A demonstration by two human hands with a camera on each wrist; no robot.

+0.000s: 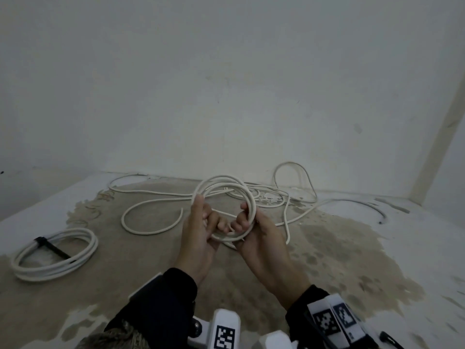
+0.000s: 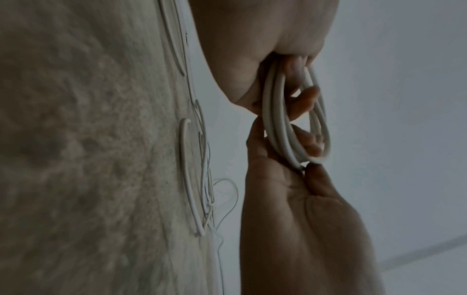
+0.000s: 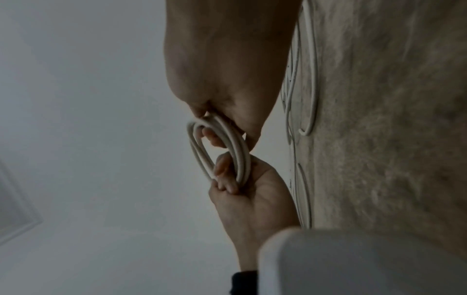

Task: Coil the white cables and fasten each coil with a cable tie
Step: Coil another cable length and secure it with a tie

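- The white cable coil (image 1: 227,195) is hanging between both hands above the floor (image 1: 327,248), its loops passing round the curled fingers on each side.
- The left hand (image 1: 198,233) is gripping the coil's left side, with the thumb pressing the strands from outside and the fingers (image 1: 214,220) hooking through the ring.
- The right hand (image 1: 261,238) is gripping the right side, its fingers (image 1: 242,216) curling through the ring and pinching the bunched strands against the thumb.
- The coil is standing roughly upright, its ring facing the person, and its long axis is running from one hand to the other.
- In the wrist views the coil (image 2: 295,127) (image 3: 220,147) is showing edge-on as a narrow oval.
- Loose cable (image 1: 151,217) is trailing on the floor beyond the fingertips.
- A tied coil (image 1: 55,253) with a black cable tie (image 1: 54,249) is lying well apart, left of the left hand.
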